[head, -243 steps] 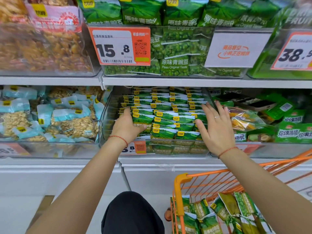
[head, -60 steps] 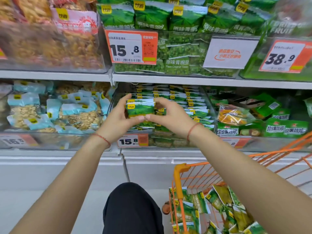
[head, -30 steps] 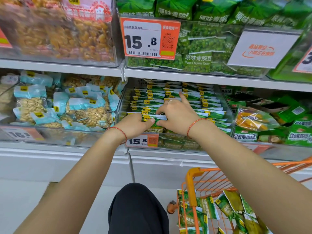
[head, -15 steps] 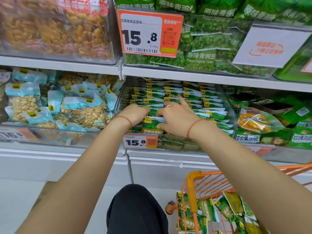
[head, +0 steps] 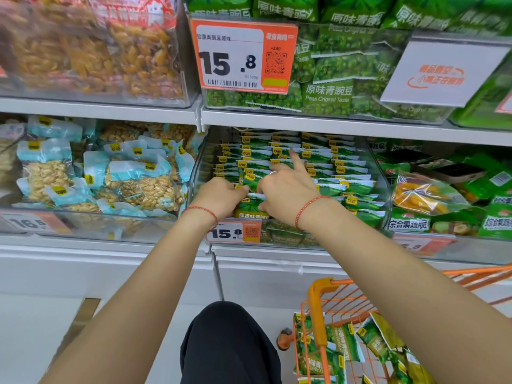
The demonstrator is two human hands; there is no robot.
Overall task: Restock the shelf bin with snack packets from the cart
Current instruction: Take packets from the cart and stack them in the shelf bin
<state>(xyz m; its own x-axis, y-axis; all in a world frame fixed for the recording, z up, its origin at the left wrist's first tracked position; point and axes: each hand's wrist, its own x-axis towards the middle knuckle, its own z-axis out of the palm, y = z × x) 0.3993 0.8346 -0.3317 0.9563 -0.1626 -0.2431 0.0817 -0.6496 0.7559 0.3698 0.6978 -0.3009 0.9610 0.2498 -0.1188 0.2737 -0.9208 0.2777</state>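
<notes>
Head camera view, looking down along two bare forearms into a clear shelf bin (head: 383, 189) filled with rows of small green snack packets (head: 352, 187). Both hands meet at the front left of the bin. The left hand (head: 219, 198) has its fingers curled around the left end of a small bunch of packets (head: 250, 206); the right hand (head: 288, 192) pinches the right end with thumb and curled fingers, its index finger pointing away toward the rows behind. The held bunch sits just above the bin's front row, directly between the two grips. Below the right forearm, an orange cart (head: 318, 306) holds more loose packets. These packets look light, soft and crinkly, with slick film that could slide, so holding them by both short ends, squeezed together as a stack, seems safest.
</notes>
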